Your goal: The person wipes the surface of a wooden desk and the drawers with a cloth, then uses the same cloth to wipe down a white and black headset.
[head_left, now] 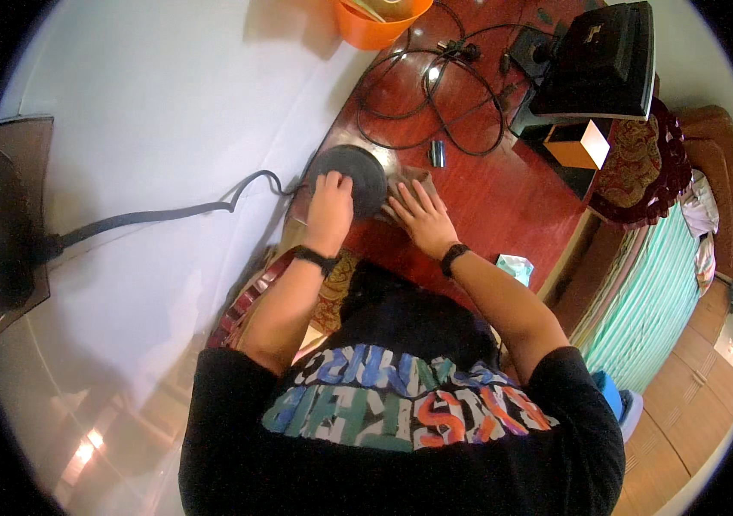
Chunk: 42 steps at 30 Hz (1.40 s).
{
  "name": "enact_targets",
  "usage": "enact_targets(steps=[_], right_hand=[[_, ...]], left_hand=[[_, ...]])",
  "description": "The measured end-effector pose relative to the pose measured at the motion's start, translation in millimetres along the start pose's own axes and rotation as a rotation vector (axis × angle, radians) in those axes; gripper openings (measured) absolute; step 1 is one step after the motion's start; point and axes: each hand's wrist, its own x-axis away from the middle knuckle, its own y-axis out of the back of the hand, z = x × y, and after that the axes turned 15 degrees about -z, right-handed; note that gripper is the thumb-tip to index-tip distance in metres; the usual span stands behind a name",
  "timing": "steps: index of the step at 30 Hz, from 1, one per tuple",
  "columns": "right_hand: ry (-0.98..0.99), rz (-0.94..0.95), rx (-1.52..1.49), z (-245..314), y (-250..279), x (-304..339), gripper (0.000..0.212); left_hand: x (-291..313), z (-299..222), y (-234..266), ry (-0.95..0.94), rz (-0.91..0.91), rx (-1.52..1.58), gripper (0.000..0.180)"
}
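Note:
A round black disc, like a stand's base (368, 176), is at the near left corner of the glossy red-brown desk (517, 202). The fingers of my left hand (332, 202) are curled on its left part; their tips are partly hidden. Just right of the disc, my right hand (425, 215) lies flat with its fingers spread, over a thin brownish-grey cloth (414, 176). Part of the cloth shows beyond the fingertips.
Looped black cables (435, 107) lie across the desk's far part. A small dark cylinder (437, 154) is beyond the cloth. A monitor (598, 64) and an orange-sided box (579, 144) stand at the far right. An orange bucket (379, 26) and a bluish-white packet (515, 268) sit near the edges.

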Motion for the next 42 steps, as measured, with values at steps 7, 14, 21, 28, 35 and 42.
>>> enact_targets(steps=[7,14,21,28,35,42], right_hand=[[0.115,-0.032,-0.018,2,-12,-83,0.060],[-0.044,-0.203,-0.210,41,-35,-150,0.056],[0.375,-0.086,-0.378,106,-50,-90,0.049],[-0.017,-0.210,-0.332,50,-25,-59,0.053],[-0.102,-0.101,-0.098,17,-10,30,0.061],[-0.144,0.055,-0.096,-4,16,126,0.054]], left_hand=[[66,-31,86,0.032,0.103,0.256,0.024],[70,-55,160,0.222,0.150,0.315,0.027],[47,-67,194,0.235,0.046,0.427,0.028],[33,-59,148,0.233,0.122,0.408,0.024],[19,-30,53,0.069,0.032,0.108,0.022],[-18,-8,-19,0.014,0.141,-0.252,0.016]])
